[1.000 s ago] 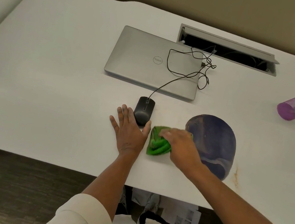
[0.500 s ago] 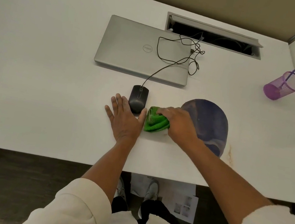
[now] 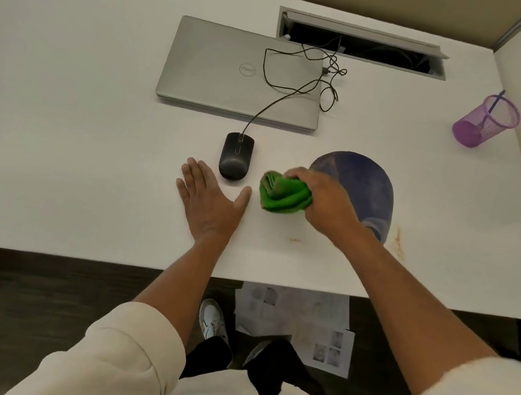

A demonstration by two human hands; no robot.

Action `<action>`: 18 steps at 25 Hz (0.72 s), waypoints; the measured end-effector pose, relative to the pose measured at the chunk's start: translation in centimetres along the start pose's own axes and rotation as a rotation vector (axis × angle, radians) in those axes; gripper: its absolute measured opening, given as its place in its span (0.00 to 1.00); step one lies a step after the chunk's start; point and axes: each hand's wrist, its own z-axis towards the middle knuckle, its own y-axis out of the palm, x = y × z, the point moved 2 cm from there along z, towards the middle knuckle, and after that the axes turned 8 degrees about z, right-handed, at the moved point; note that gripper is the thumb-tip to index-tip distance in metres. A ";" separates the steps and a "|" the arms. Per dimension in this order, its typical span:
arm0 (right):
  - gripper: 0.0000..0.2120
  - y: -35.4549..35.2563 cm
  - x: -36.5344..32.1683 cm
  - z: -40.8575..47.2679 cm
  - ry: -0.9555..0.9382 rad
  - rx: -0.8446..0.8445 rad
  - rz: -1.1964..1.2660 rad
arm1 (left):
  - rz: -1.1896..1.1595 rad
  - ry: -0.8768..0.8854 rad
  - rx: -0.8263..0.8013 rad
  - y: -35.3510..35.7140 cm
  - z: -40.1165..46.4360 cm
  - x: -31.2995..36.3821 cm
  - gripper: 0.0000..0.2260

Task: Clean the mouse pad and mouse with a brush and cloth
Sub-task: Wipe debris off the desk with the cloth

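Observation:
A black wired mouse (image 3: 236, 156) lies on the white desk (image 3: 55, 126), just beyond my left hand (image 3: 210, 202). That hand rests flat on the desk with fingers spread, not touching the mouse. To the right, my right hand (image 3: 322, 201) grips a bunched green cloth (image 3: 282, 193) held against the desk beside the left edge of the round blue mouse pad (image 3: 363, 187). My right hand and wrist cover part of the pad. I see no brush.
A closed silver laptop (image 3: 226, 69) lies behind the mouse, with the mouse cable (image 3: 294, 74) looped over it. An open cable slot (image 3: 362, 44) is at the back. A purple mesh cup (image 3: 484, 122) stands far right. Brown stains (image 3: 397, 242) mark the desk near the pad.
My right hand has drawn the green cloth a little to the right, away from my left hand. A gap now shows between my left fingers and the mouse. The camera view has shifted.

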 end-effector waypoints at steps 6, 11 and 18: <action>0.31 3.5 0.6 -1.1 -0.050 -0.051 -0.192 | 0.130 0.110 -0.019 0.4 -3.9 -1.6 0.39; 0.31 3.7 2.5 -9.3 -0.074 -0.064 -0.133 | 0.144 0.111 -0.041 0.1 -4.9 -1.4 0.38; 0.20 -0.2 5.7 -19.2 -0.038 -0.116 -0.195 | 0.147 0.120 -0.039 0.3 -6.1 -1.3 0.36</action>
